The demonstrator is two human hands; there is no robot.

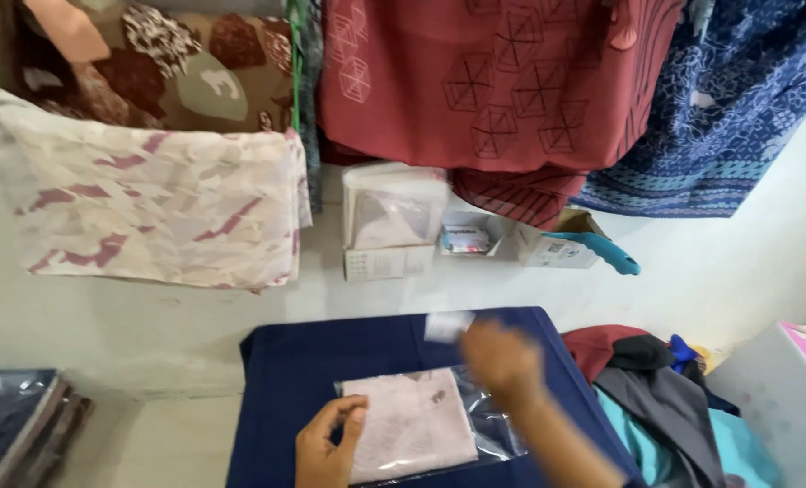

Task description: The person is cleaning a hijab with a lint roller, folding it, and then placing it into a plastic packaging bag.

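A folded pale pink cloth in a clear plastic bag (421, 425) lies on a table draped in dark blue cloth (322, 361). My left hand (326, 447) rests on the bag's near left edge, thumb and fingers pinching it. Blurred with motion, my right hand (502, 357) hovers over the bag's far right corner, fingers loosely curled. A small white slip (448, 325) lies just beyond that hand on the blue cloth; whether the fingers touch it is unclear.
Patterned fabrics hang on the wall: pink-and-white (150, 199), red (493, 81), blue (728, 99). A ledge holds small boxes (394, 226) and a teal handle (606, 248). Clothes are piled at the right (665, 389), beside a white-and-pink box (791, 389). Dark packets are stacked at the left (14, 425).
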